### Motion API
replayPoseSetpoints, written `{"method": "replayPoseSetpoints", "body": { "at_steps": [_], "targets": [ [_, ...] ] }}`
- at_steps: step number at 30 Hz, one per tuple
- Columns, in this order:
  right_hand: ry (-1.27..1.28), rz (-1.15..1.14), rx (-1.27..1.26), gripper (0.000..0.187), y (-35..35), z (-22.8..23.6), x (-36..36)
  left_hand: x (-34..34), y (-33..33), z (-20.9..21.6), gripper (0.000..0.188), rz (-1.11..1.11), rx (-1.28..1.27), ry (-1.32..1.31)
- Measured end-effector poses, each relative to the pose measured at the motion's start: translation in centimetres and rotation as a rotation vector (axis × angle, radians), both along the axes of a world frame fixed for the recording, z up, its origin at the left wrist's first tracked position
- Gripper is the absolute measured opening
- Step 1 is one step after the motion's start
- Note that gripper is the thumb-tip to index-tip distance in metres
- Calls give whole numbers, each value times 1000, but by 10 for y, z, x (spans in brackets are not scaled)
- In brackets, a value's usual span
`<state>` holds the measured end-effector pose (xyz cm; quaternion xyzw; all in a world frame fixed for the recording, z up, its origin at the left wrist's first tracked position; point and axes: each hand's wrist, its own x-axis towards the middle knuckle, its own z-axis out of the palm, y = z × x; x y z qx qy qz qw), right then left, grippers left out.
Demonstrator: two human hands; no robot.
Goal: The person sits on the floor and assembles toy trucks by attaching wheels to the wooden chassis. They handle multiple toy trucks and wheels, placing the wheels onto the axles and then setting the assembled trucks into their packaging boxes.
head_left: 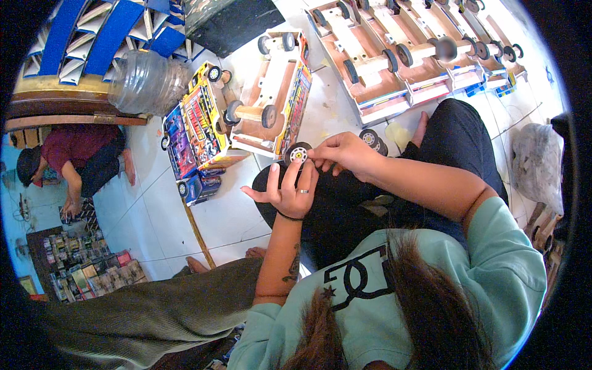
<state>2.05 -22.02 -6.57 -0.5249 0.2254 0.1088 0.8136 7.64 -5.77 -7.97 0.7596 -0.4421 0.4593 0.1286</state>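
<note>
A black toy wheel [298, 153] with a white spoked rim and yellow centre is held upright above my lap. My left hand [288, 188] supports it from the near side with some fingertips on it, while its outer fingers spread to the left. From the right, my right hand [348, 154] pinches at the wheel's edge with thumb and forefinger; its other fingers are curled. More loose wheels [372, 140] lie just beyond my right hand. Past my hands, an upturned wooden toy truck [265, 92] shows its axles and black wheels, leaning beside colourful printed toy trucks [196, 126].
Several upturned wooden truck bodies [394, 61] stand in a row at the far right. A clear plastic jar [148, 80] lies near blue-and-white folded pieces [102, 37]. A person [83, 151] in dark red bends down at left; another person's green trouser leg [166, 308] stretches beside me.
</note>
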Motion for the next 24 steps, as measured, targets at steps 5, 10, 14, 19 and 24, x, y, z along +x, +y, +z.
{"method": "replayPoseSetpoints", "body": {
  "at_steps": [5, 10, 14, 19, 24],
  "targets": [
    [38, 59, 19, 26, -2, -13, 22, 14, 3, -5, 12, -26, 26, -51],
    [-478, 120, -574, 14, -21, -35, 59, 30, 5, -6, 15, -8, 53, 180],
    [-927, 150, -1181, 10, -58, -41, 102, 48, 9, -5, 49, 83, -137, 457],
    [-1141, 176, -1299, 11, -61, -41, 130, 71, 0, -13, 74, 228, -199, 758],
    [-1125, 116, -1304, 11, -55, -46, 139, 91, -10, -25, 62, 323, -123, 686]
  ]
}}
